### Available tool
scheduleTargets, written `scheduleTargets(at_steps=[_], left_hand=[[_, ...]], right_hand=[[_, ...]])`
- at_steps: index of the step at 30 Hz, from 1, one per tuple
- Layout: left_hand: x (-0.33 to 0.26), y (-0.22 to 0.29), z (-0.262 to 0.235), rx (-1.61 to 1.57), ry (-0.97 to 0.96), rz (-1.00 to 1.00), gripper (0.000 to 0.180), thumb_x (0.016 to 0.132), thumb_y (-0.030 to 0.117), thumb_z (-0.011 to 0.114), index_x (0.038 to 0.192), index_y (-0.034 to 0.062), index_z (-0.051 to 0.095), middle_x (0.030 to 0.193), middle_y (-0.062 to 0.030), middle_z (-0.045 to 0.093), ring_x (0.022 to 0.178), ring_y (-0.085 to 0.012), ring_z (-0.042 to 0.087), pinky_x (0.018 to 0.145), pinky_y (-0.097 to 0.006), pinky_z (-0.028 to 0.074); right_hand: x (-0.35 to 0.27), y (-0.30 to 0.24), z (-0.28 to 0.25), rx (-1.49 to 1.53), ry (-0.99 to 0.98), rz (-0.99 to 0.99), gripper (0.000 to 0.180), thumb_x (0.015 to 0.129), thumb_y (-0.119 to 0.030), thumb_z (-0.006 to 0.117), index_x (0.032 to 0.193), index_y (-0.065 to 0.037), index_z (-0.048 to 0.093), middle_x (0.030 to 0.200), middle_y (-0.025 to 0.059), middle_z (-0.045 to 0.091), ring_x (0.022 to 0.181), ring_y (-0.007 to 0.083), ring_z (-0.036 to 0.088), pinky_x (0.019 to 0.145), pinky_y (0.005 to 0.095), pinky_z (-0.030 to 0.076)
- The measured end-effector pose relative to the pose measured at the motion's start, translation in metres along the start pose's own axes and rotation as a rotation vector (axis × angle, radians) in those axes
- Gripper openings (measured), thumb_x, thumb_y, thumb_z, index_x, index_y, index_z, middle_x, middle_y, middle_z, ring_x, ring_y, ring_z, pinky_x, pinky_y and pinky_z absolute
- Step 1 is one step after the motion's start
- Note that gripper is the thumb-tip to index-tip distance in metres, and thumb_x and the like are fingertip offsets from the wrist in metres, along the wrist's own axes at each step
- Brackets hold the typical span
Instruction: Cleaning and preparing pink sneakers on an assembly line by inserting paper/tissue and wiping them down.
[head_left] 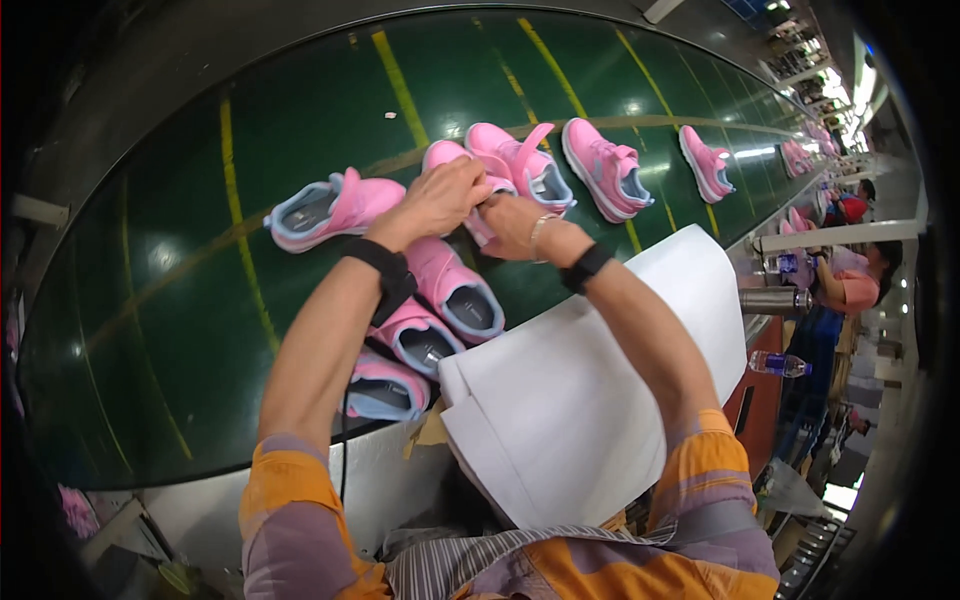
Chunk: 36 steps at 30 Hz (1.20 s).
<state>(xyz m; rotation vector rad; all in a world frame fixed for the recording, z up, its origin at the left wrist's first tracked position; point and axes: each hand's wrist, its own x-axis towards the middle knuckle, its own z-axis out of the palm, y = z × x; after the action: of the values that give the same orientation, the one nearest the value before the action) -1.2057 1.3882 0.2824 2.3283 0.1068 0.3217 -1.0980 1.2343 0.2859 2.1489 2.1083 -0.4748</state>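
Observation:
A pink sneaker [443,155] lies on the green conveyor belt [310,120], partly covered by my hands. My left hand [440,203] has its fingers curled over the shoe's upper from the left. From the right, my right hand [515,226] grips the same shoe close to its opening, its fingertips meeting the left hand's. Whatever the fingertips pinch is hidden. Just right of it rests another pink sneaker [497,143] with its strap raised. A pink sneaker with a pale blue lining [368,203] lies beside my left wrist.
Several pink sneakers [440,270] are lined up near the belt's front edge, below my left hand. More sneakers [600,165] stand along the belt to the right. White sheets [580,390] lie under my right forearm. A water bottle [780,364] and co-workers [850,275] are at right.

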Motion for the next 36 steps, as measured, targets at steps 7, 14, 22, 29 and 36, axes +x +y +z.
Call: scheduleTargets(at_steps=[7,14,22,29,36], left_hand=[[-0.141,-0.039,-0.096,0.593,0.277,-0.086,0.013,0.078,0.002,0.061,0.091,0.0008,0.063,0.088,-0.0171,0.065,0.089,-0.0343,0.064,0.101,-0.046,0.044],[-0.239,-0.037,-0.11,0.831,0.113,-0.571,0.015,0.075,0.005,0.067,0.09,0.0039,0.067,0.076,-0.0179,0.07,0.083,-0.0343,0.069,0.103,-0.048,0.044],[-0.387,0.079,-0.052,0.499,0.11,-0.985,0.03,0.081,0.016,0.071,0.104,0.0029,0.056,0.079,-0.0255,0.068,0.077,-0.046,0.068,0.071,-0.055,0.052],[-0.298,0.127,-0.053,0.241,0.446,-0.469,0.017,0.086,0.016,0.069,0.086,0.0015,0.06,0.083,-0.0141,0.067,0.078,-0.0373,0.063,0.074,-0.045,0.049],[-0.165,0.255,0.027,0.034,-0.163,0.374,0.065,0.077,0.015,0.078,0.131,-0.0043,0.048,0.134,-0.0239,0.051,0.128,-0.0393,0.047,0.108,-0.046,0.037]], right_hand=[[-0.053,-0.077,-0.042,0.394,0.014,-0.029,0.027,0.076,-0.029,0.073,0.075,-0.003,0.066,0.074,0.0195,0.067,0.071,0.0387,0.067,0.065,0.0468,0.054],[-0.011,-0.155,0.008,-0.021,0.027,0.181,0.044,0.076,-0.033,0.075,0.1,0.0,0.061,0.081,0.0178,0.07,0.079,0.0356,0.07,0.073,0.0446,0.055],[-0.062,-0.147,-0.066,0.176,0.279,0.153,0.025,0.083,-0.026,0.072,0.098,-0.008,0.062,0.093,0.0152,0.068,0.085,0.0368,0.066,0.07,0.0478,0.051],[-0.29,-0.153,-0.062,-0.094,0.833,0.75,0.037,0.074,-0.035,0.083,0.089,-0.007,0.064,0.089,0.0091,0.061,0.085,0.0308,0.058,0.075,0.0419,0.047],[-0.366,-0.168,0.021,0.164,0.713,1.048,0.067,0.064,-0.046,0.086,0.114,-0.009,0.06,0.116,0.0137,0.054,0.11,0.0344,0.051,0.095,0.0476,0.041]])
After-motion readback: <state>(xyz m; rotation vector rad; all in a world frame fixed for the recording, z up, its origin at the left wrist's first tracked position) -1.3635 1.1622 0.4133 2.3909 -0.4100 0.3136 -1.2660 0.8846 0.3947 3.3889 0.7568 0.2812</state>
